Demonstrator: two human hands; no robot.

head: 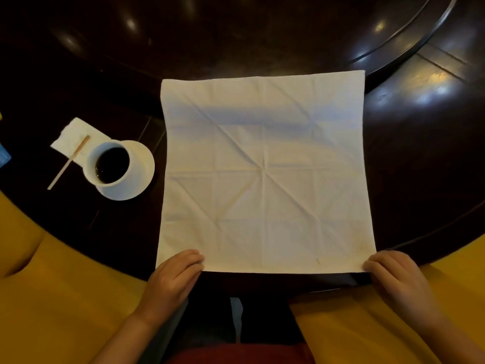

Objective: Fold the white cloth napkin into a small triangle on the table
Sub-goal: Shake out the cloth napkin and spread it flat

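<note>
With the white napkin (265, 174) spread flat on the dark table (420, 153) and each hand pinching a near corner (left hand (174, 274), right hand (393, 278)), a careless sweep leftward could upset the full coffee cup (110, 165).

dark table (420, 158) under napkin (265, 174), saucer (143, 164), stirrer (68, 163)

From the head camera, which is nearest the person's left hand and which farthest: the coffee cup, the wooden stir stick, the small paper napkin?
From the left hand:
1. Coffee cup, on its saucer, up and left.
2. Wooden stir stick, left of the cup.
3. Small paper napkin, behind the cup, far left.
</note>
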